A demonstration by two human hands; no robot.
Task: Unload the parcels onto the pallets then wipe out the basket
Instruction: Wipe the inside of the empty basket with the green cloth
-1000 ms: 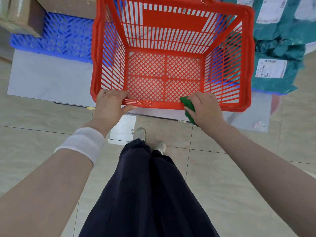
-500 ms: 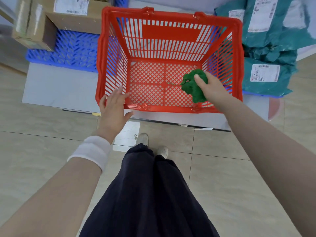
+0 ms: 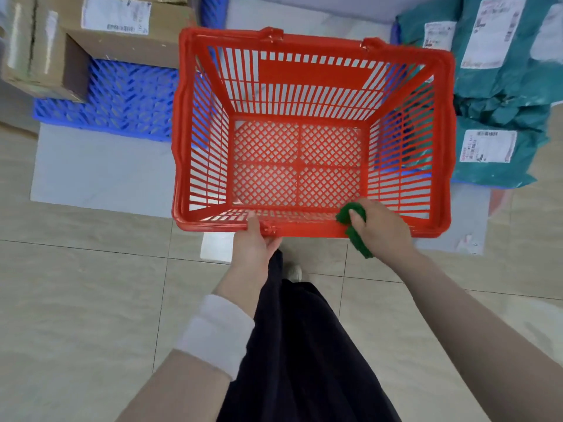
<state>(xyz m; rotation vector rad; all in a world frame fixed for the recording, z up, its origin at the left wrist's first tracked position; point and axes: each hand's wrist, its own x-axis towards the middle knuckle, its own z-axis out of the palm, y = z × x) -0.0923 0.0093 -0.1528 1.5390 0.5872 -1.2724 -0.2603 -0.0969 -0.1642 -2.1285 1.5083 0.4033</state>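
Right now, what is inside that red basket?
No parcels: the basket shows only its bare lattice floor. The right hand holds a green cloth against the near rim, which the left hand grips; the strip beneath them is covered.

Red basket (image 3: 304, 230) stands upright, mesh floor bare, between the two stacks. Green cloth (image 3: 345, 215) is bunched on its near rim, right of centre. Cardboard parcels (image 3: 122, 35) sit on the blue pallet (image 3: 128, 99)'s far left corner; teal bagged parcels (image 3: 499, 71) are piled to the right.
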